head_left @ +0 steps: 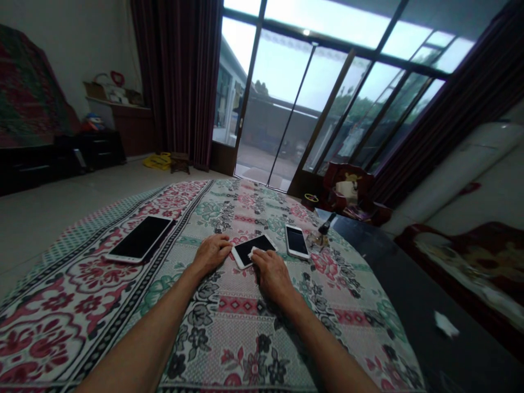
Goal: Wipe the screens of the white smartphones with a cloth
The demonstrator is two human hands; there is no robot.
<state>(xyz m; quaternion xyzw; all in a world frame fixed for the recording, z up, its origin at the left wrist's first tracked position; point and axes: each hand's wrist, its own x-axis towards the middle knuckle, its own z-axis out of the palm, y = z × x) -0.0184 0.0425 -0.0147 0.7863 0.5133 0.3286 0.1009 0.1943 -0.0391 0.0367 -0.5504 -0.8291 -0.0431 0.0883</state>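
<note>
A white smartphone (241,254) with a dark screen lies face up on the patterned tablecloth in front of me. My left hand (212,254) rests at its left end, fingers bent together against the edge. Pressed onto the screen is a small piece of white tissue (252,251), pinched in the fingers of my right hand (271,270). A second white smartphone (297,241) lies to the right, and a larger one (141,238) lies on the left, both face up with dark screens.
A small glass jar (317,238) with a dark brush-like object (327,224) stands right of the phones. The floral tablecloth (254,338) covers the round table. Beyond its right edge, crumpled white paper (446,324) lies on a dark surface (409,295). Ahead are glass doors (282,120).
</note>
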